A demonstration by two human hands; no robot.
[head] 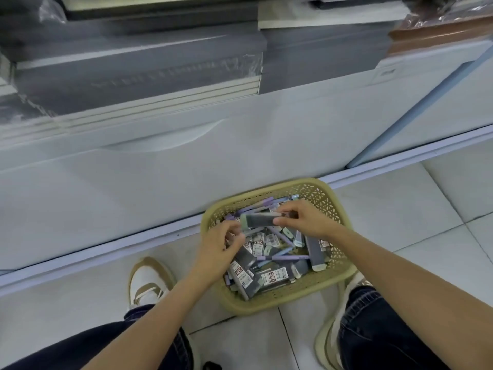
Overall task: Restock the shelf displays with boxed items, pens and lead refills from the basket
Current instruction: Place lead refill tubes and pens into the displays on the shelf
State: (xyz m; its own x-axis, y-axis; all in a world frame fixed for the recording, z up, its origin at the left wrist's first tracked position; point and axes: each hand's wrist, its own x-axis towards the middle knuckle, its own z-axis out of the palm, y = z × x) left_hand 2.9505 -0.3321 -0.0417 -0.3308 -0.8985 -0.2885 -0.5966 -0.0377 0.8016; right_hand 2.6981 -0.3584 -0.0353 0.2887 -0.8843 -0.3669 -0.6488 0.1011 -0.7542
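A tan plastic basket [317,190] with a lattice wall sits on the tiled floor between my feet. It holds several dark grey boxed items with white labels, purple and blue pens, and small lead refill packs. My right hand [304,218] pinches one end of a dark grey box [257,219] just above the pile. My left hand [221,244] is over the basket's left side, fingers curled near the box's pale left end; what they grip is hidden.
A white cabinet front [160,169] with a curved drawer recess stands right behind the basket. Stacked grey wrapped packs [138,73] lie on top of it. My two shoes [146,284] and jeans-clad knees flank the basket on pale floor tiles.
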